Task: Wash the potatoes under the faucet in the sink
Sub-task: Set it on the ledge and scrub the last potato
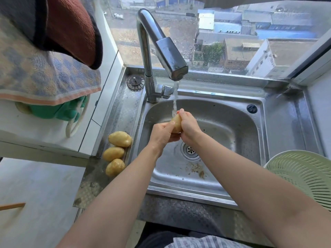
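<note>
Both hands (176,129) grip one smooth, yellow-tan potato (177,122) under water.

Daylight is coming in bright through the window (232,33), glaring off the sink (279,122) steel; wide-angle lens is bending edges, corners softening.

In your grip the potato (177,123) shows smooth, wet skin, above it the faucet (170,56) gleams as glossy chrome, beneath it the sink (227,122) is duller brushed steel, and right of it the colander (300,174) looks matt plastic.
</note>
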`<state>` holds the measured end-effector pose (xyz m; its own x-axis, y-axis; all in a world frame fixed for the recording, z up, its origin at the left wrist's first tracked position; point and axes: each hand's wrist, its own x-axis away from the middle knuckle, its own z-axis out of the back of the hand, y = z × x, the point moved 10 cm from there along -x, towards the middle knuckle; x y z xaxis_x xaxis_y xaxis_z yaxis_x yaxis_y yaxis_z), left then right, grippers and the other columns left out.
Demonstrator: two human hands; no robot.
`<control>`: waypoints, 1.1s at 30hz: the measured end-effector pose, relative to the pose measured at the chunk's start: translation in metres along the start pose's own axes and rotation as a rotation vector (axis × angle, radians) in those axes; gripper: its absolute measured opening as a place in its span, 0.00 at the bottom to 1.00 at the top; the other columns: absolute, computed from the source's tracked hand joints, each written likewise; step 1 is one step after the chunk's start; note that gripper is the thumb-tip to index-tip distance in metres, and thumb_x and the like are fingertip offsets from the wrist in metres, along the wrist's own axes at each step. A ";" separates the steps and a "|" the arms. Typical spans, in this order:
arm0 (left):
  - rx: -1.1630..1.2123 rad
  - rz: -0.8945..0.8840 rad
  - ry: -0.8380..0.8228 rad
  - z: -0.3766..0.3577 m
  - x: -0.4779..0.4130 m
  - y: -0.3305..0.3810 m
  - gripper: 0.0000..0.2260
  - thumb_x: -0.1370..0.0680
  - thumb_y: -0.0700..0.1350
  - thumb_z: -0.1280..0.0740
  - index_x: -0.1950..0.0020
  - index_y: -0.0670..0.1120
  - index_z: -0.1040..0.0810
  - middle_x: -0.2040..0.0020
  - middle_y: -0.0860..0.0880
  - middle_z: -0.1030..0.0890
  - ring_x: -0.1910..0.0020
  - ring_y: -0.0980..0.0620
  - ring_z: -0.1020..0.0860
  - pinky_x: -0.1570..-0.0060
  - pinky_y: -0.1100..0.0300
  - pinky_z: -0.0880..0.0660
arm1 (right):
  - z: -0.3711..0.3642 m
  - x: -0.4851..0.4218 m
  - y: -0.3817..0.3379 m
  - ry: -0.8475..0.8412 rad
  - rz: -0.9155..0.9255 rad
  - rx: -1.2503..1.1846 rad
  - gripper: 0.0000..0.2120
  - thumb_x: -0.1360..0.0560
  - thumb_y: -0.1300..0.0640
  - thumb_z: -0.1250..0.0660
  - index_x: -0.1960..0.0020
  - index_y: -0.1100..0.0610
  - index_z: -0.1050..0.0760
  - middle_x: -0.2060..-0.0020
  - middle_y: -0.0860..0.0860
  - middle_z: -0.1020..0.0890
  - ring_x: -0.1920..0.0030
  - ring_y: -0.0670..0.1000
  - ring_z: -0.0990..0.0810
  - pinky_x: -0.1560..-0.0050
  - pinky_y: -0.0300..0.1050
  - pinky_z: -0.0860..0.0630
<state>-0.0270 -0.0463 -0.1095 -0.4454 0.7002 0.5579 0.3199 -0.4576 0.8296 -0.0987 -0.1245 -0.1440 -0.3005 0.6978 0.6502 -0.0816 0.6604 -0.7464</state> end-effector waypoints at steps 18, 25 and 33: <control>0.060 0.064 -0.007 0.009 0.004 -0.009 0.15 0.22 0.40 0.43 0.48 0.35 0.19 0.52 0.32 0.17 0.52 0.36 0.17 0.49 0.48 0.19 | -0.003 0.004 0.004 0.033 -0.063 -0.093 0.12 0.17 0.50 0.45 0.46 0.58 0.29 0.57 0.54 0.24 0.57 0.51 0.24 0.46 0.53 0.23; 0.046 0.074 0.088 0.015 -0.001 -0.011 0.19 0.17 0.47 0.48 0.54 0.40 0.22 0.69 0.43 0.21 0.73 0.49 0.23 0.70 0.60 0.26 | -0.014 0.027 -0.009 -0.188 0.105 0.072 0.14 0.24 0.56 0.31 0.41 0.52 0.32 0.48 0.56 0.25 0.52 0.53 0.24 0.55 0.45 0.24; -0.020 0.114 0.147 0.014 0.008 -0.016 0.23 0.16 0.53 0.51 0.58 0.41 0.24 0.76 0.46 0.26 0.80 0.52 0.29 0.76 0.62 0.34 | -0.009 0.024 -0.017 -0.054 0.126 -0.047 0.11 0.18 0.56 0.44 0.51 0.59 0.26 0.55 0.58 0.19 0.58 0.52 0.21 0.61 0.43 0.21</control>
<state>-0.0240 -0.0254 -0.1184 -0.5251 0.5561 0.6442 0.3591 -0.5415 0.7601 -0.0961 -0.1164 -0.1142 -0.3567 0.7609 0.5420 0.0040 0.5814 -0.8136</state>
